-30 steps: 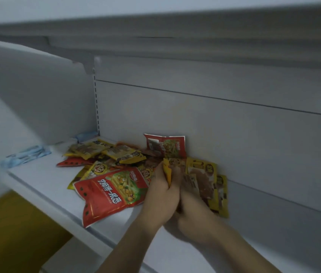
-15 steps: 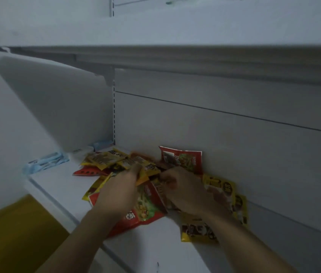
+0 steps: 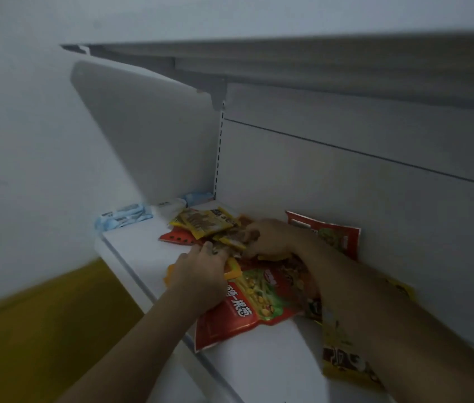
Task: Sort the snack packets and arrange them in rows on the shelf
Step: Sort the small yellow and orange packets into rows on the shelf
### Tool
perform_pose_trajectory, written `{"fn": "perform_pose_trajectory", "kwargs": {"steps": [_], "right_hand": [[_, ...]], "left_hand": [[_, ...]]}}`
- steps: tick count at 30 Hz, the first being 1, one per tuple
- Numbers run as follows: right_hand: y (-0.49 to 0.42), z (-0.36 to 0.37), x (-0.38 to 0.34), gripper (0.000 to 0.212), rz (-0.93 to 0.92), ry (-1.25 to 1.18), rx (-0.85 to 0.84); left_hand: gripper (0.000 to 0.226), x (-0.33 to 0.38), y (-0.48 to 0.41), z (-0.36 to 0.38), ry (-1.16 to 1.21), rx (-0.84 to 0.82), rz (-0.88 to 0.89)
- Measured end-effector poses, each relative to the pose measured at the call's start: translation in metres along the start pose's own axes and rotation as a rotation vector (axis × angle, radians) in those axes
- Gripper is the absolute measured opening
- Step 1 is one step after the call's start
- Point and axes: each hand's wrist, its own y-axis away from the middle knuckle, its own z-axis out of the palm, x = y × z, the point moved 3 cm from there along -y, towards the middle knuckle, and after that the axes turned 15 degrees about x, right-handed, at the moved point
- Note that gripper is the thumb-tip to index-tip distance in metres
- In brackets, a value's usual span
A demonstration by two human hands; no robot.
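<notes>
- back panel (image 3: pixel 346 199): flat grey-white sheet metal, one thin horizontal seam, fills the far right.
- upper shelf (image 3: pixel 288 62): white, ribbed underside, hangs over everything.
- side panel (image 3: pixel 142 135): smooth white board with rounded corner, stands at the far left end.
- shelf (image 3: pixel 131 251): smooth white board and all packets lie on it; its front edge runs left-far to near.
- floor (image 3: pixel 40 330): mustard yellow, below the shelf on the left.
- big red packet (image 3: pixel 247 312): glossy flat plastic pouch with white characters and a green-yellow food print. It lies flat, near side of both my hands, and my left wrist covers its left edge.
- yellow packet (image 3: pixel 343 362): glossy, flat, near right, partly under my right forearm.
- leaning red packet (image 3: pixel 334 237): upright against the back panel, just right of my right hand.
- yellow pile (image 3: pixel 203 223): several crinkly yellow sachets with brown print, overlapping, just far-left of both hands. A red packet edge (image 3: pixel 176 237) pokes out beneath.
- blue packets (image 3: pixel 125 218): pale blue, soft-looking, far left, well apart from my hands.
- left hand (image 3: pixel 200 271): palm down, fingers bent, tips on the small packets (image 3: pixel 230 242). Can't tell if I'm pinching any, too blurred.
- right hand (image 3: pixel 270 238): fingers curled round the small packets from the right, gripping them. The two hands almost meet.
- small packets: yellow-brown sachets, mid-pile, between my fingertips.
</notes>
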Motion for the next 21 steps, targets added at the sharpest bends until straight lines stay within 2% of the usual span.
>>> {"fn": "perform_pose_trajectory", "kwargs": {"steps": [2,3,5,8,11,14,17,21], "right_hand": [[-0.015,-0.01,0.005,0.036,0.032,-0.007,-0.035],[-0.022,-0.014,0.008,0.039,0.078,-0.062,-0.009],[-0.038,-0.019,0.016,0.045,0.152,-0.136,0.149],[-0.062,-0.011,0.029,0.034,0.139,-0.101,0.299],[-0.079,0.01,0.032,0.053,0.161,-0.024,0.192],[-0.092,0.031,0.032,0.043,0.177,0.029,0.084],[-0.104,0.039,0.036,0.044,0.213,0.086,0.108],[-0.105,0.042,0.038,0.019,0.174,0.191,0.182]], "left_hand": [[0.054,0.0,0.0,0.001,0.019,-0.007,-0.016],[0.054,-0.001,-0.001,0.001,0.032,-0.018,-0.025],[0.054,-0.002,-0.004,0.002,0.059,-0.025,-0.03],[0.054,0.0,-0.009,0.005,0.057,-0.04,0.002],[0.056,0.002,-0.017,0.007,0.001,-0.088,0.026],[0.059,0.003,-0.026,0.009,-0.04,-0.163,0.034],[0.061,0.005,-0.031,0.011,-0.045,-0.209,0.02],[0.055,0.007,-0.032,0.013,-0.036,-0.201,0.001]]}}
